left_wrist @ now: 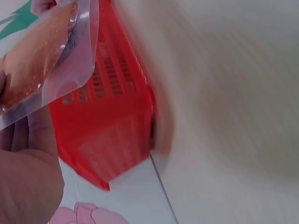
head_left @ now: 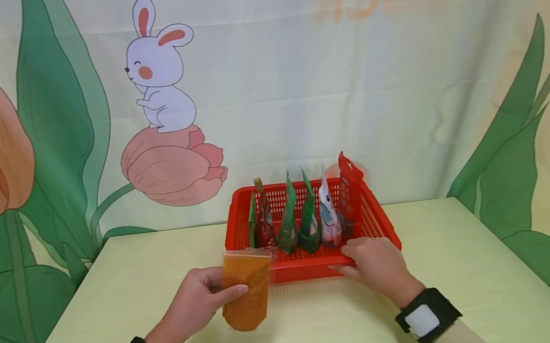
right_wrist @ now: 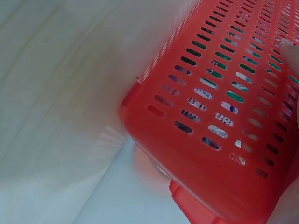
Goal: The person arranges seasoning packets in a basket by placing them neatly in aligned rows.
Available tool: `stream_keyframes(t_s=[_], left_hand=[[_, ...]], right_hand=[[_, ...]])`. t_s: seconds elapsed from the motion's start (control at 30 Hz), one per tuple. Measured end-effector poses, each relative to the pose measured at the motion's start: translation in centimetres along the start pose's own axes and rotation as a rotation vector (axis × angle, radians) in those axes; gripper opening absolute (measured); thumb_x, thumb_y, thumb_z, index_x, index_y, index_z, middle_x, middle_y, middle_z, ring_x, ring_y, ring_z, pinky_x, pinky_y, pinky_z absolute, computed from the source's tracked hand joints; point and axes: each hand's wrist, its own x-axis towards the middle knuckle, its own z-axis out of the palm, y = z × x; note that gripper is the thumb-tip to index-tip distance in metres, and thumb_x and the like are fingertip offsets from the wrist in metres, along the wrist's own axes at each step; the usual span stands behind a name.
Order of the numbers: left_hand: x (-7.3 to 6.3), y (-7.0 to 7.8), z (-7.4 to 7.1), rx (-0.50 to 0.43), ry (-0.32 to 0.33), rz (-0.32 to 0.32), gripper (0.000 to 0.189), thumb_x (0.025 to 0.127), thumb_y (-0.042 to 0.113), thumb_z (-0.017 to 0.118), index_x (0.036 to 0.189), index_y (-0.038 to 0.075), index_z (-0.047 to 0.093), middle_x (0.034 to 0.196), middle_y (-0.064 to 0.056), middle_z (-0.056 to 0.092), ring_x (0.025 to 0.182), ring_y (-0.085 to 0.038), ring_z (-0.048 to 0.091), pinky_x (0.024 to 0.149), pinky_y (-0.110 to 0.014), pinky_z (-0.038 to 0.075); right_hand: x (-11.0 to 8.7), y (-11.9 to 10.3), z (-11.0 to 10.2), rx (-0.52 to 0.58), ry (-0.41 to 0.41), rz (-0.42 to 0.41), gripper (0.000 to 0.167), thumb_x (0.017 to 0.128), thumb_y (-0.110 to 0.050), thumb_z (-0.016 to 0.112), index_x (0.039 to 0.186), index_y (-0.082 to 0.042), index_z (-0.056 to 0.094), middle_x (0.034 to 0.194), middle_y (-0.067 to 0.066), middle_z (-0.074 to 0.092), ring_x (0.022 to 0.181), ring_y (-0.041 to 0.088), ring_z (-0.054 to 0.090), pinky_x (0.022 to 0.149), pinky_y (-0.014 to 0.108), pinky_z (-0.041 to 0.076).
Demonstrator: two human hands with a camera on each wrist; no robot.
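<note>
My left hand (head_left: pixel 201 296) pinches a clear zip pouch of orange-brown powder or paste (head_left: pixel 246 289), thumb across its front. The pouch hangs upright before the near left part of a red plastic basket (head_left: pixel 307 272); in the left wrist view the pouch (left_wrist: pixel 39 56) overlaps the basket's slotted side. My right hand (head_left: pixel 376 263) grips the basket's near rim toward the right, fingers over the edge and thumb below. Standing in the basket are a red bottle (head_left: pixel 265 220) with a tan cap, green packets (head_left: pixel 287 219), a white packet (head_left: pixel 328 216) and a tall red packet (head_left: pixel 350 198).
The basket is at the back of a pale wood-look table (head_left: pixel 141 263), close to a hanging cloth backdrop (head_left: pixel 273 85) printed with a rabbit and tulips. Tabletop extends on both sides of the basket and in front of it.
</note>
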Motion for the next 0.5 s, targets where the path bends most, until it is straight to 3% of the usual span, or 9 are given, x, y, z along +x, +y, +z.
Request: stream_keyframes(t_s=[0.13, 0.5], left_hand=[[0.3, 0.5, 1.5, -0.087, 0.016, -0.012, 0.046, 0.087, 0.033, 0.081, 0.123, 0.005, 0.073, 0.117, -0.012, 0.075, 0.099, -0.022, 0.074, 0.091, -0.039, 0.062], [0.7, 2.0, 4.7, -0.222, -0.014, 0.051, 0.046, 0.090, 0.031, 0.079, 0.125, 0.003, 0.071, 0.119, -0.014, 0.075, 0.105, -0.024, 0.073, 0.095, -0.041, 0.060]], right_hand=[[0.0, 0.0, 0.1, -0.001, -0.001, 0.003, 0.032, 0.075, -0.047, 0.089, 0.084, -0.018, 0.078, 0.078, -0.003, 0.074, 0.065, 0.011, 0.063, 0.071, 0.032, 0.060], [0.0, 0.0, 0.2, 0.001, -0.012, 0.011, 0.032, 0.075, -0.046, 0.089, 0.085, -0.018, 0.077, 0.080, -0.003, 0.075, 0.066, 0.012, 0.063, 0.072, 0.033, 0.060]])
